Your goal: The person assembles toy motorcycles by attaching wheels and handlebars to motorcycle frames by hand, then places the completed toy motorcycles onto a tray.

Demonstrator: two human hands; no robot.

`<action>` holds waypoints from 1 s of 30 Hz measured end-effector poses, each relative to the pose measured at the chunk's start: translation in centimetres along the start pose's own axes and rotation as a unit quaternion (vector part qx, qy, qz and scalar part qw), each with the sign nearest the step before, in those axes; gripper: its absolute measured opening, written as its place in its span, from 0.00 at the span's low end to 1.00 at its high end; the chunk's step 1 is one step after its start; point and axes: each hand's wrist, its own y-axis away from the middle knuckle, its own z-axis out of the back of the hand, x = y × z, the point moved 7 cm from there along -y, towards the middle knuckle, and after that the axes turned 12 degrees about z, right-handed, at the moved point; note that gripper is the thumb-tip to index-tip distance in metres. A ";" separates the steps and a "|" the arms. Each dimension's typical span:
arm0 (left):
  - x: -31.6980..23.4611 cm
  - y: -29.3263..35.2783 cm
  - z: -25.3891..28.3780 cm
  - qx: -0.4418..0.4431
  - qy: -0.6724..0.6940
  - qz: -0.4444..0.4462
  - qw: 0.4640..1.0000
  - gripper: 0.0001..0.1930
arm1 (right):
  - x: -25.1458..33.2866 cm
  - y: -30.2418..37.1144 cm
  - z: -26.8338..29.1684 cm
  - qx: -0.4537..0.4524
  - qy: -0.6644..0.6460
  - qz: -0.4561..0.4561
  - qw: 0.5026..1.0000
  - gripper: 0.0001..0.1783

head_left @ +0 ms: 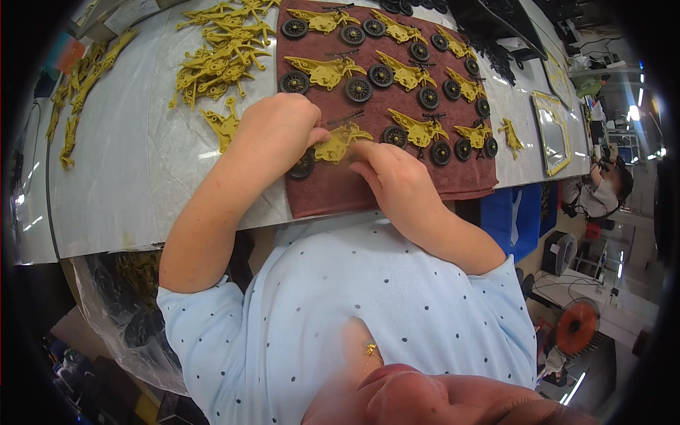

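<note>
A yellow plastic toy motorcycle body, slightly blurred, lies at the near left of a brown-red towel. My left hand pinches its rear end, just above a black spoked wheel. At the body's front end, the thumb and fingers of my right hand are closed. They cover that end, so any small part between them is hidden. A thin black handlebar piece lies just beyond the body. Beside my left wrist is a loose yellow body.
Rows of toy motorcycles with black wheels cover the towel. A pile of yellow bodies lies far left. Black small parts, a yellow piece and a yellow-edged frame lie right. A blue bin stands below the table edge.
</note>
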 end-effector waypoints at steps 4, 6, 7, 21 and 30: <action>0.3 0.0 -0.2 -0.002 0.014 -0.004 1.000 0.11 | 0.1 0.2 -1.2 0.049 0.015 -0.005 0.999 0.07; 0.3 0.1 -0.1 -0.003 0.017 -0.003 1.000 0.11 | 0.3 0.2 -1.5 0.035 0.029 -0.008 0.999 0.06; 0.3 0.1 0.0 -0.002 0.021 -0.004 1.000 0.11 | 0.3 0.2 -1.7 0.037 0.028 -0.009 0.999 0.06; 0.6 -0.3 -0.3 -0.016 0.051 -0.019 0.998 0.12 | 0.6 -0.5 -3.8 0.072 0.057 -0.062 0.994 0.07; 0.9 -0.1 -0.6 -0.025 0.054 -0.018 0.998 0.11 | -0.5 -1.0 -3.7 0.112 -0.021 -0.172 0.979 0.09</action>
